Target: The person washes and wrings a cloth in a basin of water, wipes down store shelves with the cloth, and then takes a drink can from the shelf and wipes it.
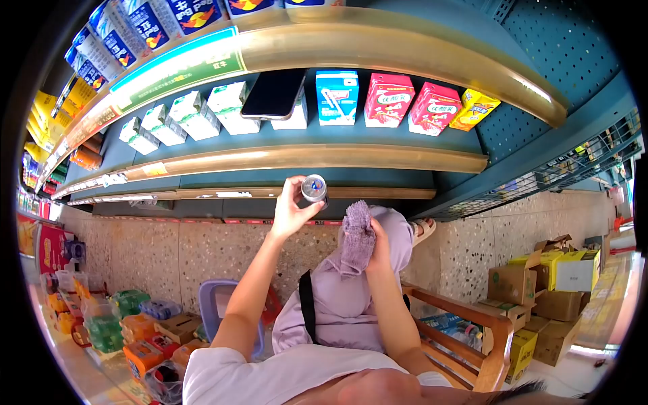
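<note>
My left hand (290,212) is closed around a small can (314,189), its silver top with a blue tab facing up. It is held in front of the lowest shelf edge. My right hand (381,246) grips a bunched purple cloth (358,237) above my lap, a short way right of the can. The cloth and the can are apart. Above them, a shelf carries several white-and-green cartons (233,108), a blue carton (337,98), red cartons (389,100) and a yellow carton (474,110). A dark phone (273,94) stands before the white cartons.
Blue-and-silver cans (196,13) line the upper shelf. A wooden chair armrest (466,304) is at my right, with cardboard boxes (516,283) beyond. A purple plastic basin (212,304) and packs of bottles (101,324) stand on the floor at left.
</note>
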